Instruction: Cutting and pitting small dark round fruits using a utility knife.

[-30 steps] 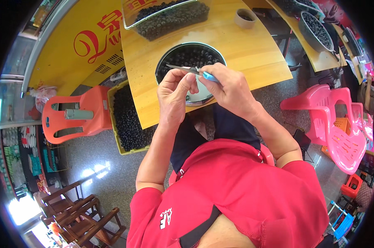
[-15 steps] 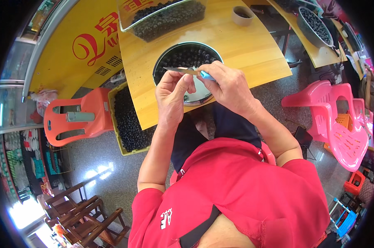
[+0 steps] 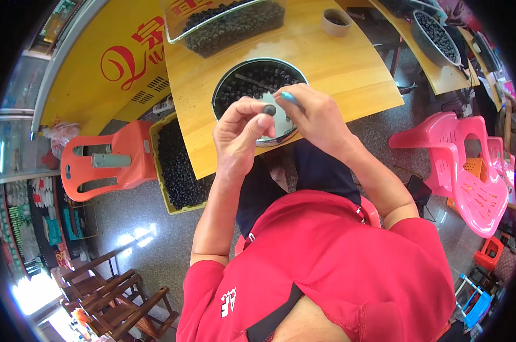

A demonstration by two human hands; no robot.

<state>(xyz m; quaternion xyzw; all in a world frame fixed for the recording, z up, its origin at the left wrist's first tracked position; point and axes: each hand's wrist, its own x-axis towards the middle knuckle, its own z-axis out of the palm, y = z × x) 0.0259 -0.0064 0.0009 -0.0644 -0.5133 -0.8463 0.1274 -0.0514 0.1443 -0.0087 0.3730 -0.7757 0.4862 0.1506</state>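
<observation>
Over the near half of the round bowl, a small dark ball is sitting between the thumb and fingertips of the left hand, which is pinching it above the bowl's near-left rim. Facing it above the near-right rim, the right hand is curling around the light blue handle of a knife. So the ball is resting just to the right hand's left, and the left hand is being the nearer one, since it is touching it. The ball is showing round, no long axis to speak of; the knife is slanting from the right hand toward the bowl's far-left side, its blurred blade passing beyond the ball. Whether the edge is grazing it, I'm not managing to tell from here. Below, more dark balls are lying in the bowl. Beyond the bowl, to its left, a clear tub is standing on the bench; beyond it to the right, a roll of tape is resting.
</observation>
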